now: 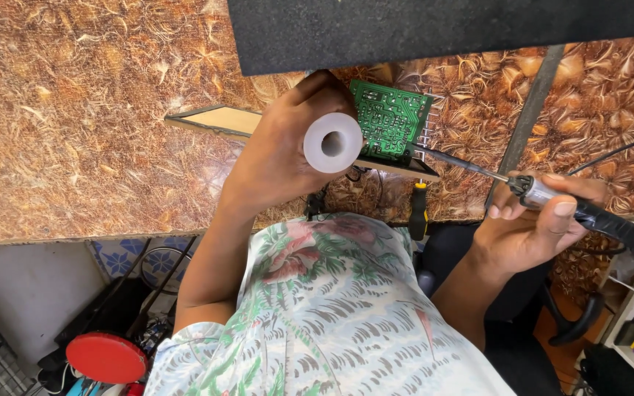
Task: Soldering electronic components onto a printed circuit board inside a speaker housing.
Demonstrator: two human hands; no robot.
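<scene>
The green circuit board [389,119] sits on the patterned table [75,125], propped on a thin flat panel [218,119] near the table's front edge. The left hand [280,150] is closed around a white spool [332,142], held just beside the board's left edge and partly in front of it. The right hand [533,220] grips the dark handle of a soldering iron [552,198], fingers wrapped tight. The iron's long shaft runs from that hand up and leftward, its tip at the board's lower right corner. A yellow-and-black screwdriver [419,209] lies just below the board.
</scene>
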